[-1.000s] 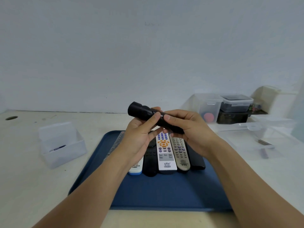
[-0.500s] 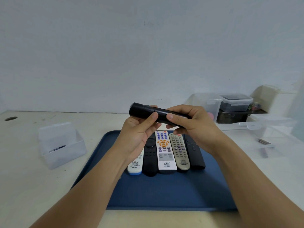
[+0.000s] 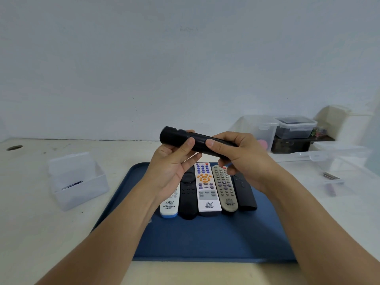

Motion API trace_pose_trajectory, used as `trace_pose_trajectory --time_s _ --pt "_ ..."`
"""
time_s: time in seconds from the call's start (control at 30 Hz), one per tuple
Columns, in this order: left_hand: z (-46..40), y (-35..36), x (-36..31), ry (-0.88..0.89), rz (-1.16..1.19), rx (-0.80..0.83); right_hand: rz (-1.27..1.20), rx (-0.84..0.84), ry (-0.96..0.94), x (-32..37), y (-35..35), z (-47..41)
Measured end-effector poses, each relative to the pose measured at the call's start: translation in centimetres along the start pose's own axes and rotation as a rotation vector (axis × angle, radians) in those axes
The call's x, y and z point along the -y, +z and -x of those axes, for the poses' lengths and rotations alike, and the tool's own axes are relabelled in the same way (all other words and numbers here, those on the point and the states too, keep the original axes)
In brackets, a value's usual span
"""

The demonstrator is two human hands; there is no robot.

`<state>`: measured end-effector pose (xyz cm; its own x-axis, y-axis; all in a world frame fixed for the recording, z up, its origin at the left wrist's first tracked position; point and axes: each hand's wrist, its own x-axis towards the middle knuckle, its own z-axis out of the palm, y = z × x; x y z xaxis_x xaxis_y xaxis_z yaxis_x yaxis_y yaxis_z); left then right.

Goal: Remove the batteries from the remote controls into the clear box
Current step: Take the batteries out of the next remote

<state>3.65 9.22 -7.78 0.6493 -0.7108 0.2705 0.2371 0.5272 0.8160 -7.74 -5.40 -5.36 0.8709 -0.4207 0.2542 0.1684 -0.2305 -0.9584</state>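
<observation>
Both hands hold a black remote [image 3: 181,138] crosswise above the blue tray [image 3: 205,239]. My left hand [image 3: 174,165] grips its left part with the thumb on its near face. My right hand [image 3: 240,159] wraps its right end, thumb pressed near the middle. No battery shows on it. On the tray lie several remotes side by side: a white and blue one [image 3: 169,206], a black one [image 3: 188,194], a white one with orange keys [image 3: 205,186], a grey one [image 3: 225,188] and a slim black one [image 3: 244,192]. The small clear box [image 3: 76,179] at the left holds one battery [image 3: 75,184].
A large clear container [image 3: 339,167] with small dark items inside stands at the right. Behind it are stacked lidded boxes [image 3: 294,128] and a clear tub [image 3: 265,130]. A hole [image 3: 14,148] is in the tabletop at the far left. The wall is close behind.
The black remote has been raised slightly and levelled out. My right hand shifted its grip along the remote's right end; the tray's remotes have not moved.
</observation>
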Motion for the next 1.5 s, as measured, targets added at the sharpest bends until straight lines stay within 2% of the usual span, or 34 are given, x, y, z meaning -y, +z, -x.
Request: trace_pose_trajectory --time_s 0.1,0.27,0.43,0.67,0.93,1.0,1.13,1.33,1.5 --pt "-0.1 -0.1 -0.1 -0.005 -0.007 -0.003 0.027 0.005 0.024 0.2 0.0 0.1" --pt "-0.3 -0.5 -0.3 -0.002 -0.011 -0.005 0.129 -0.096 -0.023 0.1 -0.2 -0.2" --pt "0.0 -0.2 0.4 -0.047 0.038 0.000 0.160 -0.055 -0.004 -0.4 0.0 0.0" --pt "0.0 -0.2 0.6 -0.070 0.050 -0.019 0.267 -0.114 -0.104 -0.7 0.6 -0.2" --pt "-0.1 -0.2 0.7 -0.001 -0.001 -0.008 0.038 -0.083 0.064 -0.7 1.1 -0.1" --pt "-0.1 -0.1 0.8 0.016 -0.017 -0.003 -0.010 -0.094 0.045 -0.7 1.4 -0.1" --pt "-0.2 -0.1 0.4 0.009 0.006 0.035 0.064 -0.190 -0.079 -0.9 2.8 -0.2" --pt "-1.5 -1.6 -1.6 0.118 0.202 -0.273 0.156 -0.177 -0.040 -1.2 3.1 -0.1" --pt "-0.8 -1.3 -0.5 0.116 -0.045 -0.193 0.203 -0.261 -0.092 -1.1 3.0 0.0"
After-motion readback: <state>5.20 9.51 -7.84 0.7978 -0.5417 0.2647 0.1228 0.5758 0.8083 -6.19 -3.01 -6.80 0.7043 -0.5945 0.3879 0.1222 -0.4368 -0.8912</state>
